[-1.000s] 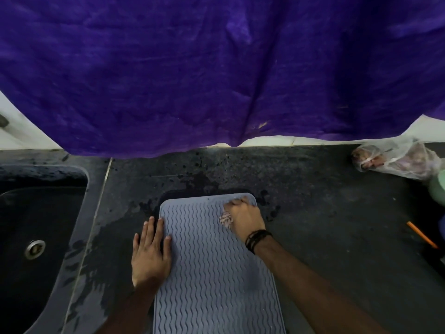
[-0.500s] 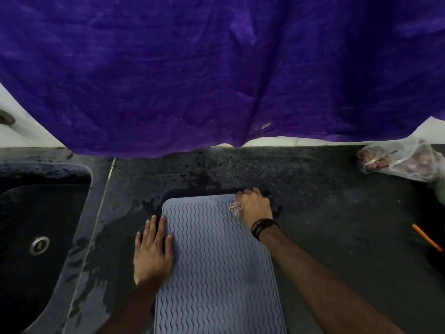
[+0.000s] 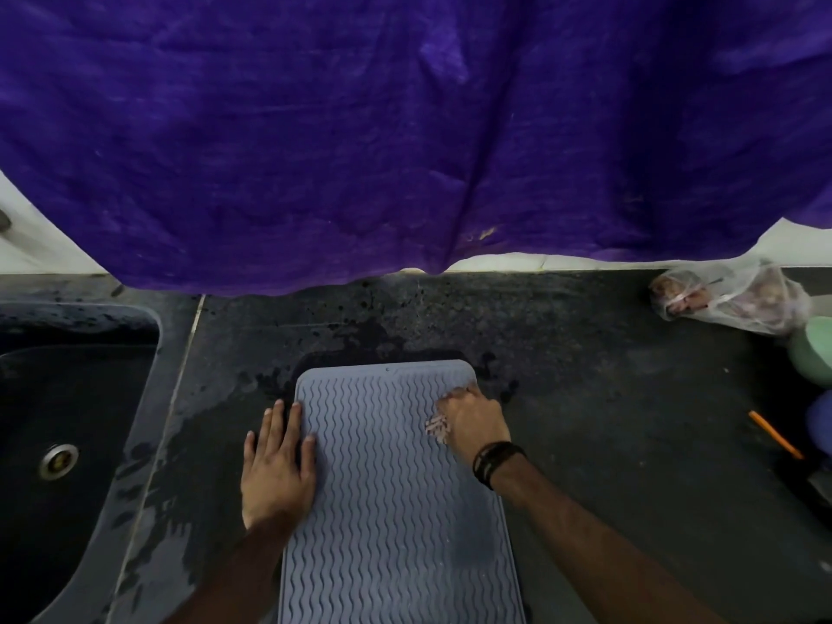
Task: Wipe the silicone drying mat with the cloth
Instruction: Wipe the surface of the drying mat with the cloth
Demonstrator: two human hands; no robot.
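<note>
Black and deep, one sink sits at the far left, with one round metal drain in its floor. Next comes the dark stone surface, which looks wet and splashed near the sink. One left hand lies flat on the left edge of the mat, half on the mat and half on the surface, with its fingers straight and close together. It seems to hold the mat down so it cannot slide. One grey silicone drying mat lies flat on the surface in the middle, with wavy ridges all over it. It is probably soft, bendy and light, and it may slip on the wet stone, so pressing an edge flat is a good way to keep it steady. To lift it, a corner or an edge would be the best place to pinch. One right hand is near the far right corner of the mat, its fingers curled down around one small cloth. Only a pale pink bit of the cloth peeks out, so it looks soft and bunched up. One dark band is on that wrist. Farther right lie one clear plastic bag and one orange pencil. One big purple sheet hangs across the back.
</note>
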